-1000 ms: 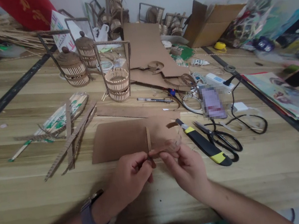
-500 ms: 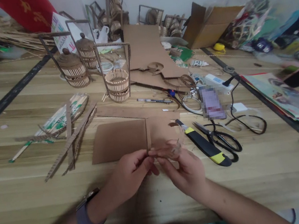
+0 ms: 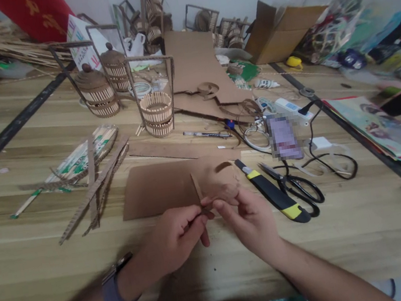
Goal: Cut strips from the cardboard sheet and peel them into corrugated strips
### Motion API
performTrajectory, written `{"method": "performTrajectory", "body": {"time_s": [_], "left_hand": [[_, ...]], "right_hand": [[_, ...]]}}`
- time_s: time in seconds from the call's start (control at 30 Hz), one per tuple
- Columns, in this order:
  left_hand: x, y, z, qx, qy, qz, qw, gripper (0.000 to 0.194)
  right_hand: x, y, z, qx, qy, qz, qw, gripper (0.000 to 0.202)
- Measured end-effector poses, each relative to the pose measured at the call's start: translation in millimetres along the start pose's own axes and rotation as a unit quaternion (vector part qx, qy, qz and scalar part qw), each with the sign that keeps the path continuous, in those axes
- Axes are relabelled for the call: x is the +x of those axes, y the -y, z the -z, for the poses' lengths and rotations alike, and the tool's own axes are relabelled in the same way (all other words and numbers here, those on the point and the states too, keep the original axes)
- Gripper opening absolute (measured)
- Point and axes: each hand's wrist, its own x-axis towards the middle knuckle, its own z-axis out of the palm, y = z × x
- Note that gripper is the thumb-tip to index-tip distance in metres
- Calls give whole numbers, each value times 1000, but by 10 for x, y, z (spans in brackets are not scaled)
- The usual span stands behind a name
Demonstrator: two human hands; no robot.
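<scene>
Head view, only one we've got. Left hand [image 3: 177, 234]: thumb and fingertips pressed together, no visible gap, pinching the lower end of a narrow cardboard strip [image 3: 196, 186]. The strip points up and away from us over a flat cardboard sheet [image 3: 157, 187]. Right hand [image 3: 254, 220] is close beside it, thumb and fingers nearly closed on a thin brown piece [image 3: 224, 194]; blurry there, so we can't tell whether it's joined to the strip. A dark curl [image 3: 223, 166] shows just beyond the right fingers; can't tell if it's attached.

Handling, our judgement: we'd pinch the strip near where the fingers work, so it can't twist or kink, and let the left hand anchor while the right makes short, even, low-angle moves. Jerky pulling could tear thin card or crease it. We'd shift the pinch along in small steps rather than work far from the support.

Around: knife [image 3: 270, 193] and scissors [image 3: 300, 191] lie right of the right hand, near enough that we'd mind the forearm. Loose corrugated strips [image 3: 93, 191] lie left of the sheet; a small handled basket [image 3: 158, 119] stands upright beyond it.
</scene>
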Motion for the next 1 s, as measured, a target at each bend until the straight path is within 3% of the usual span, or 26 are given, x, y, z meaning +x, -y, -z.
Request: {"method": "performTrajectory", "body": {"time_s": [0.1,0.23,0.33,0.57,0.67,0.87,1.0], "left_hand": [[6,23,14,-1,7,7,1000,38],[44,64,-3,-77,3,46,996,35],[68,79,-26,-133,-2,39,990,35],[48,51,-37,-61,-16,45,997,34],[23,31,-25,-24,-12,34,999,37],[-3,9,15,8,15,-12,1000,38],[4,16,25,-20,22,19,999,38]], "right_hand": [[4,-1,-7,59,0,-38,998,10],[-34,-29,-13,-53,-9,77,996,12],[-51,-65,-22,-115,-6,160,980,13],[-33,-103,-41,-179,-11,215,960,13],[-38,-73,-28,-166,-17,181,969,12],[-14,-13,-5,-6,-6,-31,999,12],[-16,-15,-8,-3,-18,-2,1000,10]]}}
